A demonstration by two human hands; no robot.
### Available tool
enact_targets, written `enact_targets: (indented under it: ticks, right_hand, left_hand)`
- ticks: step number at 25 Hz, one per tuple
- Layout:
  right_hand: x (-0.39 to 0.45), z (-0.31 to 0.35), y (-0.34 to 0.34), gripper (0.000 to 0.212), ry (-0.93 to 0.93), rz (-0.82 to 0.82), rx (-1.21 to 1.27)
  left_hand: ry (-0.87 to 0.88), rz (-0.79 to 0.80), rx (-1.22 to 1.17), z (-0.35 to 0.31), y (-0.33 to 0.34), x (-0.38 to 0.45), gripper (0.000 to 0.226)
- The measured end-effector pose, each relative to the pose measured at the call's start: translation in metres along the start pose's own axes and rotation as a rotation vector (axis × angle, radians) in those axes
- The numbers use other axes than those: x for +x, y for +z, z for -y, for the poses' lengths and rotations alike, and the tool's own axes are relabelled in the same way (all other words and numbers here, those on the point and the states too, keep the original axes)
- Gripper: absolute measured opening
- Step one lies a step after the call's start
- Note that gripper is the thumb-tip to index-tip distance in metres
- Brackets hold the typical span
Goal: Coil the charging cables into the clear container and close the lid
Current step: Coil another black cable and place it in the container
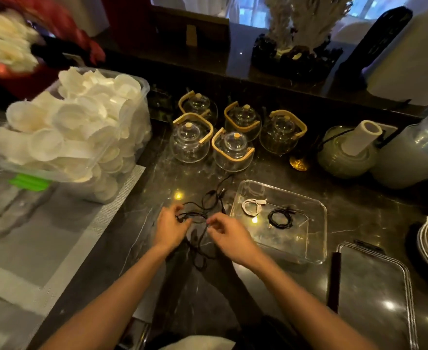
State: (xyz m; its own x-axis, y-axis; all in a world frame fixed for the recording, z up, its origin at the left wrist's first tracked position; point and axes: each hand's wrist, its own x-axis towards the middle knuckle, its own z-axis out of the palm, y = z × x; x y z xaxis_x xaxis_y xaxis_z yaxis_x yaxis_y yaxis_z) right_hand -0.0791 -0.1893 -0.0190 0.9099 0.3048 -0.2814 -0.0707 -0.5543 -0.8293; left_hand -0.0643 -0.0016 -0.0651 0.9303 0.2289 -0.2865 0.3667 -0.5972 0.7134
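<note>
Our left hand [170, 229] is curled round one end of the loose black cable [202, 218], pinching it at the fingertips. The cable's slack runs two ways from there: a tangle of loops away from us toward the glass teapots [233, 137], and a tail trailing back toward us between our wrists. So its long axis runs roughly near-to-far, straight through the gap between both hands. Our right hand [229, 234] pinches the same cable just right of the left, fingers bent, the two hands near but apart. The cable is thin, limp, uncoiled, lying on the dark counter [182, 178]. The clear container [316, 213] sits just right of the right hand, lid off, so that hand is nearer for the drop. Inside lie a coiled white cable [252, 206] and a coiled black cable [280, 218]. The lid [374, 294] lies further right, nearer us.
</note>
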Motion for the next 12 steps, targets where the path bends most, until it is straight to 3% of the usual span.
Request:
enact_targets:
  ticks: [3, 6, 12]
  right_hand:
    - [-0.002, -0.009, 0.021, 0.033, 0.051, 0.101, -0.260]
    - [-0.009, -0.024, 0.036, 0.050, 0.129, 0.209, -0.476]
    - [-0.015, -0.044, 0.044, 0.025, 0.073, 0.291, -0.690]
  left_hand:
    - [-0.079, 0.035, 0.062, 0.015, 0.001, -0.010, 0.068]
    - [-0.104, 0.094, 0.140, 0.028, 0.005, -0.015, 0.062]
    - [-0.113, 0.148, 0.242, 0.026, 0.006, -0.013, 0.015]
